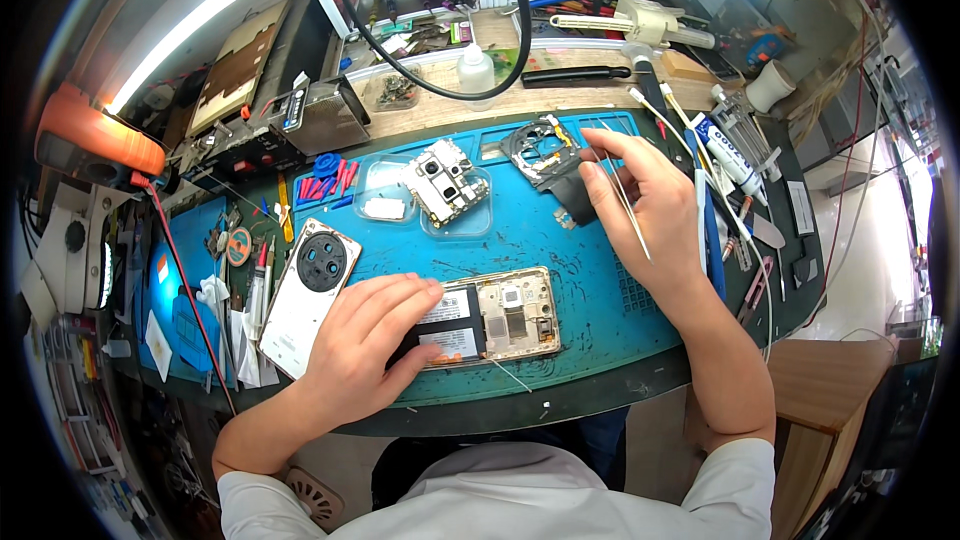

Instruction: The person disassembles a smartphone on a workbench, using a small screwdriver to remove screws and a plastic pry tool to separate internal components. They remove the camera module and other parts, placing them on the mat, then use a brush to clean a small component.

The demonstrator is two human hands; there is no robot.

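My left hand (372, 340) lies over the left part of an opened phone body (518, 325) with a black battery (462, 305), fingers slightly bent and apart. My right hand (650, 210) grips steel tweezers (628, 218) beside a black assembly (545, 155) with a round coil at the upper right. At left lies a white back cover (287, 330) with a black round camera ring. Above the phone, a board with shields and camera modules (445, 180) rests across clear plastic boxes (385, 180).
The blue mat (600, 300) also holds red and blue small tools (328, 180). An orange device (100, 140) and metal machine (320, 120) stand at left. White bottle (475, 75), black cable loop (520, 30) and tool shelves are behind; syringes and tubes (730, 160) lie at right.
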